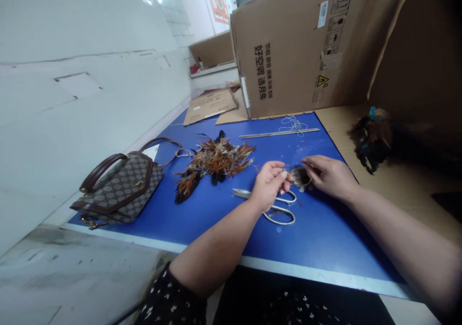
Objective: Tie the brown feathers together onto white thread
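Note:
My left hand (270, 183) is closed in a pinch over the blue table, above the scissors; what is between its fingertips is too small to make out. Just to its right, my right hand (327, 173) is closed too, its fingers at a small greyish-brown feathery piece (300, 177) between the two hands. Silver scissors (279, 214) lie beneath my left hand, blades pointing left. A pile of brown, orange and black feathers (218, 159) lies on the table to the left of my hands.
A patterned handbag (124, 190) stands at the left by the wall. Behind my hands lie a thin stick (279, 133) and tangled string (294, 123). A large cardboard box (292, 56) rises at the back. More dark feathers (373, 140) lie on cardboard at the right.

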Tool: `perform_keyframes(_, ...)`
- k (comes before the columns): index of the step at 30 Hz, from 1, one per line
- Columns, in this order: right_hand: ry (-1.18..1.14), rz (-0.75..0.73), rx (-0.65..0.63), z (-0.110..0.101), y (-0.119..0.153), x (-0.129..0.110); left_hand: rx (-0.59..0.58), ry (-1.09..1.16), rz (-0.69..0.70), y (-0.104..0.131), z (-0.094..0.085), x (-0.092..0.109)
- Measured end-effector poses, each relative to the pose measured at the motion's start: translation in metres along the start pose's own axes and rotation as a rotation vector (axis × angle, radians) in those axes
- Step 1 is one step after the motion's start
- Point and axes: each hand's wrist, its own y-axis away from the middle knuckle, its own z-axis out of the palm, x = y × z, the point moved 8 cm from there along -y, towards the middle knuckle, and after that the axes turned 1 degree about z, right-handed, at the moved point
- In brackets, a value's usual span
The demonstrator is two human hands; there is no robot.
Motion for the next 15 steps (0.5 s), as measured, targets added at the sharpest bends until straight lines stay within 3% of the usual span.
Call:
perform_keyframes(7,-0.343,-0.067,0.026,-0.011,0.002,-0.029,-0.047,-0.087,0.010,0.000,0.003,-0.002)
perform_keyframes(15,-0.461,-0.129,-0.055,-0.010,0.000,-0.045,-0.059,-0.253,0.018,0.001,0.005,-0.010)
